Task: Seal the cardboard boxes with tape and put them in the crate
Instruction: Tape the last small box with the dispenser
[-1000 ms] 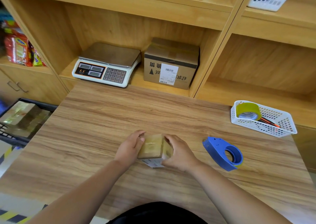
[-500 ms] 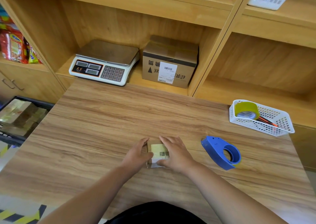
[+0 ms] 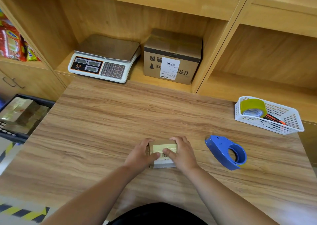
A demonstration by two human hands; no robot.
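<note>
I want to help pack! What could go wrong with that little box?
Tape on the small box may wrinkle under the left hand and right hand. The blue tape dispenser beside the right hand could get bumped. The crate sits below the table's left edge, so the box might drop.

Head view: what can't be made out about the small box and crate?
Head view only.
1. Small cardboard box: left hand and right hand cover its sides; label print too small to read.
2. Crate: cut off by the left frame edge; contents uncountable.
</note>
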